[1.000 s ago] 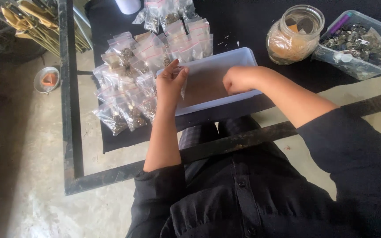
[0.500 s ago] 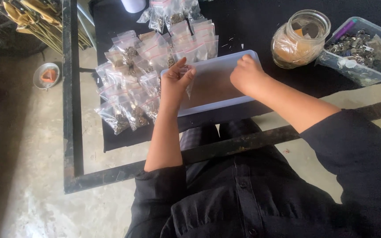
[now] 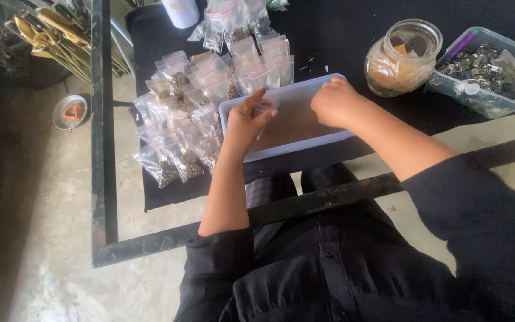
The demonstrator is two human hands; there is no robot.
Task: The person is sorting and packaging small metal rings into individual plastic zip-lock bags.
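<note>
Both hands over the tray (image 3: 323, 141).
I see the left hand (image 3: 247, 121) pinching a small clear bag (image 3: 264, 109); right hand (image 3: 333, 102) curled shut (contents hidden), filled bags (image 3: 180, 143) left of it.

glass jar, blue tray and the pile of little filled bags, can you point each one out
glass jar (image 3: 402, 59), head view, on its clear side wall.
blue tray (image 3: 293, 147), head view, on its near rim.
pile of little filled bags (image 3: 177, 128), head view, on a bag in the middle of the pile.
</note>
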